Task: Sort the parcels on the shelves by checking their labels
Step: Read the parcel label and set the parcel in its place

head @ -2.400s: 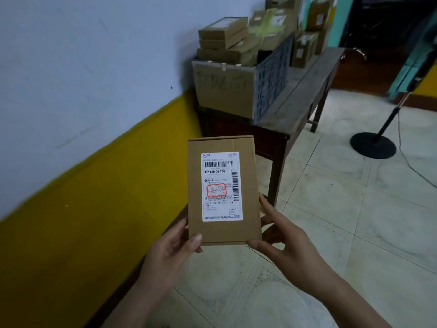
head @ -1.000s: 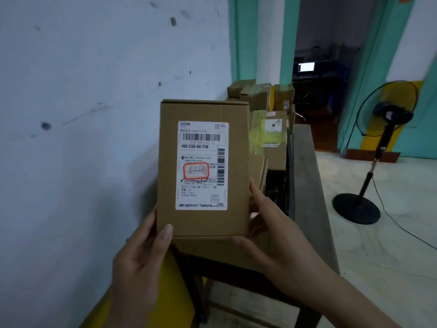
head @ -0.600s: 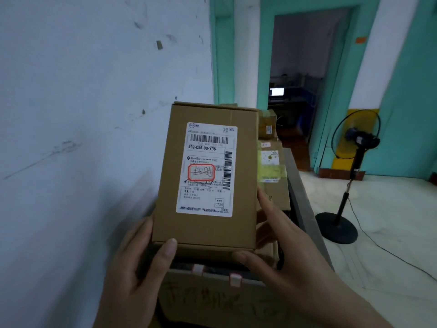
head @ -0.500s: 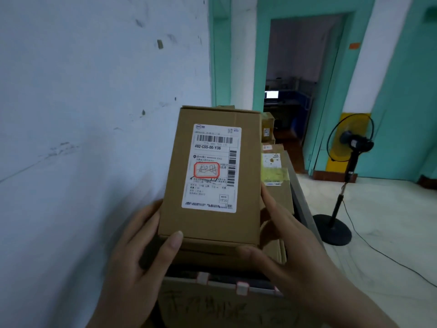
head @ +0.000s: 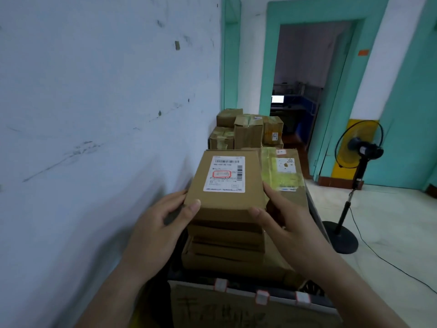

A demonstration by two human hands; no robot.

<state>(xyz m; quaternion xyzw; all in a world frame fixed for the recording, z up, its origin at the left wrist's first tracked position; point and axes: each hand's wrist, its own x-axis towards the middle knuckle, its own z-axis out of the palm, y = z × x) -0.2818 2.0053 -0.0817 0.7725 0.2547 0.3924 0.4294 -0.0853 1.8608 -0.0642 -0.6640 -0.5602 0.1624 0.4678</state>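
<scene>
I hold a flat brown cardboard parcel (head: 224, 200) with a white shipping label, marked by a red box, facing up. My left hand (head: 163, 223) grips its left near corner, thumb on top. My right hand (head: 281, 218) grips its right near corner, thumb on the front edge. The parcel lies nearly flat on top of a stack of similar flat parcels (head: 227, 245) inside a crate (head: 236, 301) fronted with cardboard. Whether it rests fully on the stack I cannot tell.
A larger parcel with yellow tape (head: 283, 176) stands to the right in the crate. More brown boxes (head: 246, 131) are piled farther back along the wall. A black standing fan (head: 354, 176) is on the tiled floor at right, its cable trailing. An open doorway lies ahead.
I walked up to the crate. The parcel went from upright, label facing me, to tilted down nearly flat onto the stack in the crate. Both hands kept their hold.
</scene>
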